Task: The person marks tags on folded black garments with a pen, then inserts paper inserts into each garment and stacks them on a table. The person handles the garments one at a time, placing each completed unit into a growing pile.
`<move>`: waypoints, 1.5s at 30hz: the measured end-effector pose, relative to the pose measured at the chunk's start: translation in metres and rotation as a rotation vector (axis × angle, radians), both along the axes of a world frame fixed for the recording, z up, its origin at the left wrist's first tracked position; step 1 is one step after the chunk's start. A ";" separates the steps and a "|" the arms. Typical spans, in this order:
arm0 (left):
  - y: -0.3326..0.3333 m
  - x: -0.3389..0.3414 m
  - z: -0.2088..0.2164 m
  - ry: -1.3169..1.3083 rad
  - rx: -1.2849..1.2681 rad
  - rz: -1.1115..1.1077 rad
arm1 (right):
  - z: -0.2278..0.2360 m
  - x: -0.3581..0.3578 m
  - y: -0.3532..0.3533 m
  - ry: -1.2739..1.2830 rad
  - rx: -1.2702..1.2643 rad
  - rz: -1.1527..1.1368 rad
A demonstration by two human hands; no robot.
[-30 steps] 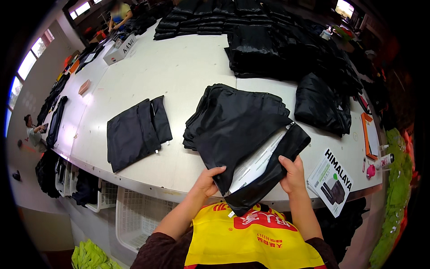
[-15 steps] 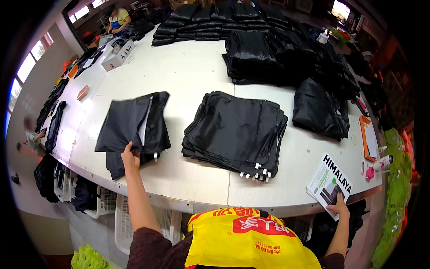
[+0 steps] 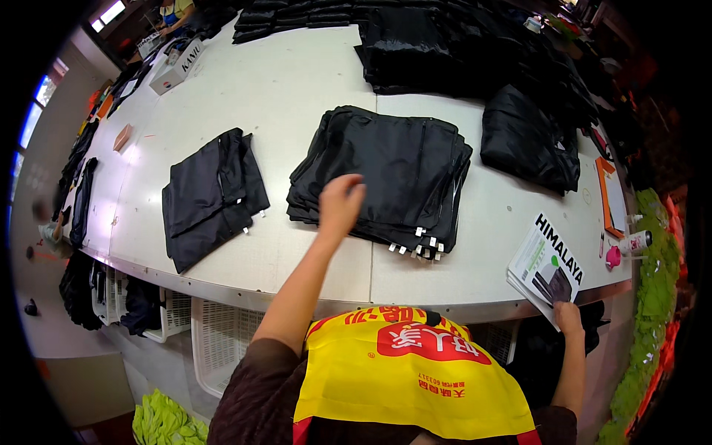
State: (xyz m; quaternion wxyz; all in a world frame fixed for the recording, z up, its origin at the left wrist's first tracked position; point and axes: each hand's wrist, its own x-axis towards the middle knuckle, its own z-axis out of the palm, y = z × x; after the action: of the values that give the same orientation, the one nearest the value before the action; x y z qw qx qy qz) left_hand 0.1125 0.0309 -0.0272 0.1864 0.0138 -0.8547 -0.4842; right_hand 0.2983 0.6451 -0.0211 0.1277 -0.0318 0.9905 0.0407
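A stack of folded black fabric pieces [image 3: 397, 163] with white labels along its near edge lies in front of me. My left hand [image 3: 341, 204] is over the stack's left part, fingers loosely apart and nothing held; whether it touches the cloth I cannot tell. To its left, two overlapping folded black pieces [image 3: 211, 196] rest on the table, white labels showing. At the right, my right hand [image 3: 569, 317] grips the lower corner of a small pile of printed white packaging bags [image 3: 545, 263] with a picture of dark clothing; some fingertips are hidden.
The white table [image 3: 311, 70] bears black bundles [image 3: 460, 59] at the far side and a black bundle [image 3: 530, 141] at the right. An orange clipboard [image 3: 610, 196] and a white bottle [image 3: 636, 241] lie near the right edge. A box [image 3: 178, 68] stands far left; two people are beyond.
My left hand has let go of the left black piece, which now lies flatter, and has moved right to the stack. My right hand has shifted slightly at the bags' corner. The view has tilted down.
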 end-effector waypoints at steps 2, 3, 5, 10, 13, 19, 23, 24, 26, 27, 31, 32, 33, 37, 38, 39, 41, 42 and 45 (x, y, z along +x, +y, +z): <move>0.044 -0.017 -0.003 -0.076 -0.060 -0.126 | 0.004 0.000 -0.002 0.108 0.093 -0.001; 0.061 -0.025 -0.004 -0.182 -0.108 -0.114 | 0.001 0.003 -0.002 0.170 0.105 0.028; 0.083 -0.036 -0.007 -0.425 -0.199 -0.099 | -0.002 0.008 -0.010 0.245 0.020 -0.034; 0.090 -0.050 -0.040 -0.488 -0.056 -0.053 | -0.005 0.019 -0.010 0.080 -0.467 -0.340; 0.087 -0.049 -0.038 -0.505 -0.009 -0.084 | 0.004 0.011 -0.015 0.346 -0.336 0.024; 0.077 -0.044 -0.040 -0.438 0.019 -0.149 | 0.095 -0.049 -0.046 0.971 -0.081 0.195; 0.084 -0.033 -0.047 -0.303 -0.095 -0.057 | 0.146 -0.088 -0.104 1.072 -0.766 -0.095; 0.085 -0.032 -0.046 -0.300 -0.108 -0.054 | 0.149 -0.099 -0.116 1.000 -0.847 -0.094; 0.082 -0.036 -0.047 -0.349 -0.012 -0.062 | 0.149 -0.124 -0.135 0.849 -1.006 -0.084; 0.082 -0.034 -0.043 -0.390 0.035 -0.083 | 0.142 -0.137 -0.139 0.793 -0.978 -0.078; 0.074 -0.030 -0.044 -0.412 0.170 -0.060 | 0.133 -0.176 -0.189 0.613 -0.964 -0.053; 0.074 -0.028 -0.042 -0.421 0.213 -0.061 | 0.128 -0.184 -0.195 0.533 -1.080 -0.103; 0.074 -0.023 -0.040 -0.361 0.180 -0.045 | 0.128 -0.187 -0.199 0.504 -1.039 -0.106; 0.063 -0.012 -0.043 -0.048 0.094 0.053 | 0.132 -0.200 -0.202 0.233 -0.929 -0.111; 0.059 -0.007 -0.034 0.030 0.017 0.088 | 0.136 -0.200 -0.204 0.174 -0.897 -0.126; 0.055 -0.003 -0.026 0.108 -0.059 0.121 | 0.142 -0.199 -0.206 0.115 -0.864 -0.141; 0.050 0.003 -0.013 0.152 -0.095 0.088 | 0.153 -0.199 -0.210 -0.018 -0.847 -0.177; 0.048 0.005 -0.008 0.173 -0.113 0.071 | 0.154 -0.200 -0.212 -0.062 -0.809 -0.171; 0.044 0.009 -0.001 0.272 -0.246 0.053 | 0.161 -0.205 -0.221 -0.180 -0.732 -0.174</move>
State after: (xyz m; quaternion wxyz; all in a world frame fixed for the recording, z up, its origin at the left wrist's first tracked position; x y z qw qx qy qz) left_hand 0.1219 0.0747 -0.0282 0.3133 -0.0525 -0.8738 -0.3682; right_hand 0.0936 0.4245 0.1395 0.1973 0.0054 0.9233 -0.3294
